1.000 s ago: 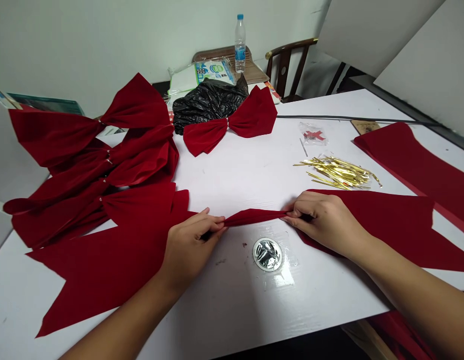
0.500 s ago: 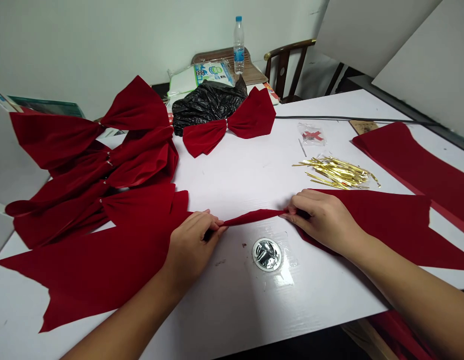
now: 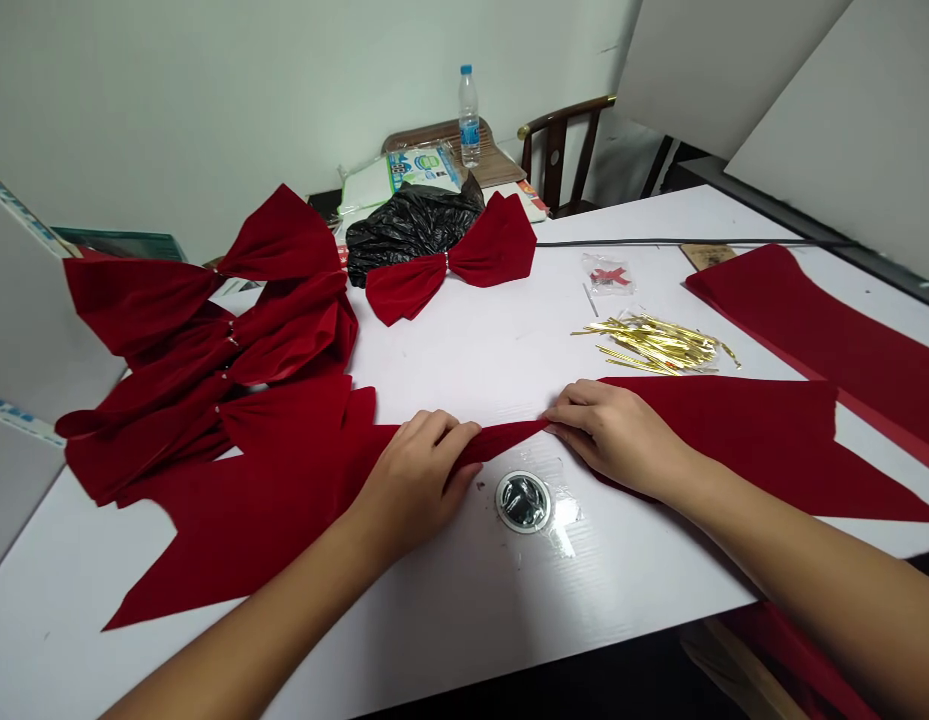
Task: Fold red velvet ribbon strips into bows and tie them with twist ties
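Observation:
A long strip of red velvety fabric (image 3: 734, 420) with notched ends lies across the white table, its middle gathered narrow. My right hand (image 3: 610, 435) pinches the gathered middle between thumb and fingertips. Left of it, my left hand (image 3: 426, 475) lies over the strip, fingers bent along the top and thumb on the near side, with cloth loosely between them. Just in front of the gathered part is a round silver-rimmed disc (image 3: 523, 502) under clear tape. Beyond my right hand lies a bundle of gold twist ties (image 3: 659, 342).
Several tied red bows (image 3: 284, 245) are piled at the left, and another bow (image 3: 494, 245) rests against a black plastic bag (image 3: 404, 225). More red fabric (image 3: 831, 320) lies at the right. Behind stand a water bottle (image 3: 469, 120) and a wooden chair (image 3: 558, 150).
My left hand has loosened from a tight pinch, and its thumb has spread from the fingers, nearer my right hand. The cloth between them is wider. My right hand still pinches; the view has shifted slightly.

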### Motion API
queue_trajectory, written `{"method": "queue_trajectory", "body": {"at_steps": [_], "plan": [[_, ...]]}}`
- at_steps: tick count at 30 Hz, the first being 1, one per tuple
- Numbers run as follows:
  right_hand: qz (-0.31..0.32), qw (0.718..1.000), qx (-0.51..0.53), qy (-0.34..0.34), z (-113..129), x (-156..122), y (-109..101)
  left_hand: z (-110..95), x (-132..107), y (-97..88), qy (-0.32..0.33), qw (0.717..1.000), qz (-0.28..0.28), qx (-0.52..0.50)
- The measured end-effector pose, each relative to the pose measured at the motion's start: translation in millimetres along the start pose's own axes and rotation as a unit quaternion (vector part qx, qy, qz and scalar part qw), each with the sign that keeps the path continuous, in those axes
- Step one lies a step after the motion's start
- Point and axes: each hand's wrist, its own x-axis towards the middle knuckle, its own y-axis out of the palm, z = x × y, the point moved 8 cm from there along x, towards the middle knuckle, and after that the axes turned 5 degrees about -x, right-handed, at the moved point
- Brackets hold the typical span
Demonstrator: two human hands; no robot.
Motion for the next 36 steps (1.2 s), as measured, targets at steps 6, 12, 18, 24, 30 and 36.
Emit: {"method": "queue_trajectory", "body": {"at_steps": [6,12,18,24,30,36], "plan": [[0.015,1.0,0.013,0.008,1,1,1,-20,21,8.4,0.038,0.999,-0.002,-0.005],[0.041,0.998,0.045,0.008,-3,1,3,-7,27,9.5,0.008,0.997,-0.024,-0.071],[0.107,0.993,0.031,-0.044,15,12,-3,-3,32,14.0,0.004,0.994,-0.028,-0.102],[0.1,0.991,0.075,-0.052,35,32,8,0,31,18.7,-0.013,0.994,-0.018,-0.104],[-0.008,0.992,0.1,-0.078,29,25,14,-1,28,14.3,-0.015,0.995,-0.03,-0.099],[-0.064,0.979,0.141,-0.131,26,19,7,-4,23,7.8,0.032,0.997,-0.032,-0.061]]}}
